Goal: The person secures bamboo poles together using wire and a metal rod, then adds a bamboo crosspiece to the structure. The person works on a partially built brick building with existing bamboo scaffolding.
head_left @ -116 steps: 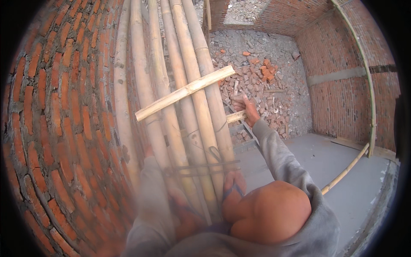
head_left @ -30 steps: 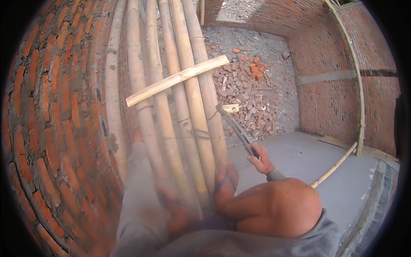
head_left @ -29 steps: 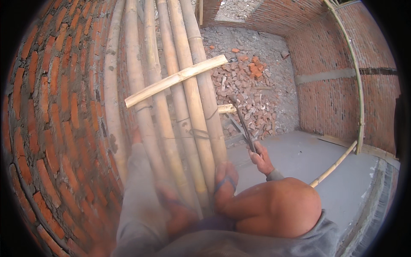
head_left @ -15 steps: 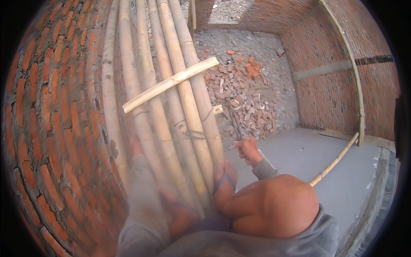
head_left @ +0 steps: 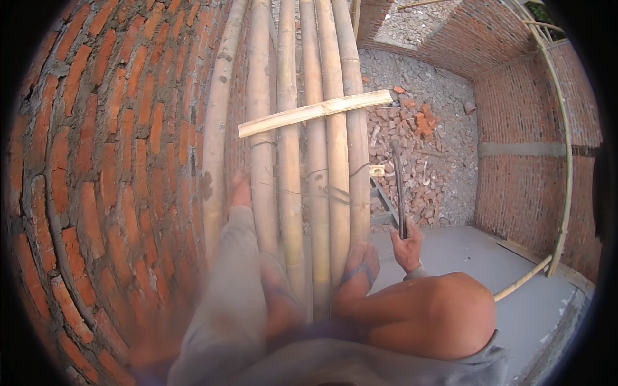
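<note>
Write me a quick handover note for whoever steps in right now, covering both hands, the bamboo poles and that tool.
Left hand: stretched forward, resting on a bamboo pole at the left of the bundle, beside the brick wall; it is blurred, so the grip is unclear.
Right hand: closed on the handle of a long dark tool, held upright, right of the poles.
Poles: upright bundle, wire ties visible around them; both sandalled feet braced against it.
Done: a flat cross slat lies across the poles above; its fastening cannot be seen.
Left: a short stub juts out beside the tool tip; the tool is not touching it.
</note>
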Demonstrator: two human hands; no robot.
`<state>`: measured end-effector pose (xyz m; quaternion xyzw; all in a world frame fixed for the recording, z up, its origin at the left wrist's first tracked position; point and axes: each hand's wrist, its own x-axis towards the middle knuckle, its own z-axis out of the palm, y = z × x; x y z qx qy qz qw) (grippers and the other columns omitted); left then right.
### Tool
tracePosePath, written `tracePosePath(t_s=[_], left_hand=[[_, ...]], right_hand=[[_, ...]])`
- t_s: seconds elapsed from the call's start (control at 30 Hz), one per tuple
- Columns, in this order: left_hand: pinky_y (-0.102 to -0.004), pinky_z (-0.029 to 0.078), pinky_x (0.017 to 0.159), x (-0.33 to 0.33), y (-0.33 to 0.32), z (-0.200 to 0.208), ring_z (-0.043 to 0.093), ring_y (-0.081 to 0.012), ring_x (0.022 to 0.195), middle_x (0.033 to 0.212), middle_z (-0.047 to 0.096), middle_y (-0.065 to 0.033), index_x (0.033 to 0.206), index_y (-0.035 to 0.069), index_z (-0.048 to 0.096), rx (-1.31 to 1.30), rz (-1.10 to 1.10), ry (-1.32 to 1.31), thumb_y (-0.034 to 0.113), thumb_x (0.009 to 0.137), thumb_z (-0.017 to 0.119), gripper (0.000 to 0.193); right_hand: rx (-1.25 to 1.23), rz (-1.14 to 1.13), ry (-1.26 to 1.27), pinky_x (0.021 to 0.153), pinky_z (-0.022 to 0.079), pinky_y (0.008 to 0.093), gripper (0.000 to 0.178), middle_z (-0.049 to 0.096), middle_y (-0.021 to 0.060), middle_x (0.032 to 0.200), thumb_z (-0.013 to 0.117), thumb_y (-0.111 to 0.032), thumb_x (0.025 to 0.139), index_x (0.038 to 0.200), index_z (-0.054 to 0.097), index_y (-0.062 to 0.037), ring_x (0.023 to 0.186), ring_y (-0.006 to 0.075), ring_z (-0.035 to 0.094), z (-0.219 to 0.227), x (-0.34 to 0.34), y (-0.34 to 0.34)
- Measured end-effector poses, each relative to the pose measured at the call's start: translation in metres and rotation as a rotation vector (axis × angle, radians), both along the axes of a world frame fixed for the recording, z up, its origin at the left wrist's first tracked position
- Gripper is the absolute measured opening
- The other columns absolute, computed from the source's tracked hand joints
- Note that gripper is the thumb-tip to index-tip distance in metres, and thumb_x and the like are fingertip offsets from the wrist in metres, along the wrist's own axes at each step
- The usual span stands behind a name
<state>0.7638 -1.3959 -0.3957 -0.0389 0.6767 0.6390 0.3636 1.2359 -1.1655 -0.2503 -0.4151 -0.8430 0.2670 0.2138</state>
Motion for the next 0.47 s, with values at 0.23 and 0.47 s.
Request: tracePosePath(t_s=[0.23,0.47], left_hand=[[-0.0396,0.054,0.103,-0.011,0.015,0.04,0.068,-0.0257,0.118,0.13,0.072,-0.0118,0.139,0.002,0.068,0.091,0.135,-0.296,0.021,0.106,0.065,0.039],[-0.0485,0.054,0.107,0.007,0.04,0.096,0.067,-0.0298,0.122,0.131,0.072,-0.0101,0.146,0.008,0.063,0.264,0.214,-0.409,0.032,0.095,0.082,0.06]], right_hand=[[0.105,0.758,-0.231,0.061,0.053,0.0471,0.07,0.061,0.012,0.093,0.081,-0.013,0.08,0.145,0.057,-0.0039,0.081,0.0338,0.069,0.045,-0.009,0.028],[0.102,0.888,-0.33,0.066,0.057,0.0449,0.092,0.064,0.0142,0.109,0.092,-0.028,0.073,0.155,0.053,-0.0122,0.085,0.0367,0.071,0.036,-0.033,0.051]])
